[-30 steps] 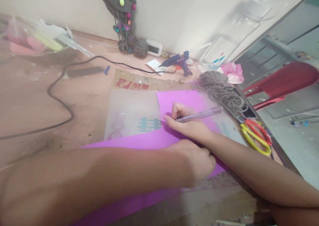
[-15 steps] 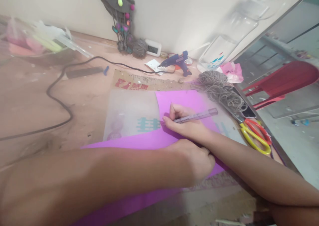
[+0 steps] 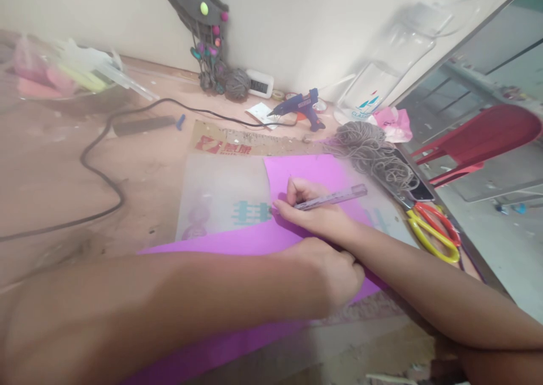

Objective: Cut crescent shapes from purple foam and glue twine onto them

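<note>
Hand (image 3: 313,217) over table (image 3: 46,167), plastic-looking chair (image 3: 500,126) beyond.

1. Left arm (image 3: 169,294) enters from eight o'clock; left hand (image 3: 333,269) lies knuckles-up, fingers (image 3: 357,273) curled, tips hidden.
2. Right arm (image 3: 419,275) enters from four o'clock; right hand (image 3: 316,207) points toward ten, thumb (image 3: 283,207) and fingers pinched.

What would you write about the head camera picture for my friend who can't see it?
A right hand holds a pen over a purple sheet, while the left hand is beside the right forearm. Beyond them is a blue glue gun; gray yarn and scissors with red and yellow handles lie to the right.
</note>
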`<state>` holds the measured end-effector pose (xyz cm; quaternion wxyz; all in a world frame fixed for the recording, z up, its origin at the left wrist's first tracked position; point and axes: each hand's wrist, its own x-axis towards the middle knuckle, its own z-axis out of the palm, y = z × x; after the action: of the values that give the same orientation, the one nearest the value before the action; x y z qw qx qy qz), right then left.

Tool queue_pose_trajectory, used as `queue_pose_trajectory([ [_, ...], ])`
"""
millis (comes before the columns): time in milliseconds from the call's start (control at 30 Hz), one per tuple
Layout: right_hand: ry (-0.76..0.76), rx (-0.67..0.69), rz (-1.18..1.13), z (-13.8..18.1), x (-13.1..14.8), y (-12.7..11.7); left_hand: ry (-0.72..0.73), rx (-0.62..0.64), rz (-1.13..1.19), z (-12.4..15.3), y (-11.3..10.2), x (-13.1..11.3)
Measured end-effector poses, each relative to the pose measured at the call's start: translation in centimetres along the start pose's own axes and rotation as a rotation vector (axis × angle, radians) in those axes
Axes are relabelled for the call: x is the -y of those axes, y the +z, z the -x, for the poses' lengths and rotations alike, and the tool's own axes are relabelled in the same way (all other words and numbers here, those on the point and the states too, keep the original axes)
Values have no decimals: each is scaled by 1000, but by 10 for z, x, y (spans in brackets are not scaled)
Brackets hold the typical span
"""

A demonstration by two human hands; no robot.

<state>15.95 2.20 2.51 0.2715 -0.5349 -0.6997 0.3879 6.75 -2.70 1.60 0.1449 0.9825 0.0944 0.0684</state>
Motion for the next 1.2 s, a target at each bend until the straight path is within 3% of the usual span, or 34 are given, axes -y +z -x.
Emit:
queue_pose_trajectory([
  [167, -25, -11, 29, 0, 2, 0, 17, -25, -19, -1, 1, 1],
  [433, -50, -29, 3, 0, -2, 0, -8, 112, 27, -3, -7, 1],
  [567, -36, -18, 30, 1, 0, 0, -1, 88, -3, -3, -7, 1],
  [867, -75, -125, 72, -1, -3, -3, 10, 130, 23, -1, -12, 2],
  [1200, -37, -85, 42, 2, -2, 0, 37, 31, -6, 2, -6, 3],
])
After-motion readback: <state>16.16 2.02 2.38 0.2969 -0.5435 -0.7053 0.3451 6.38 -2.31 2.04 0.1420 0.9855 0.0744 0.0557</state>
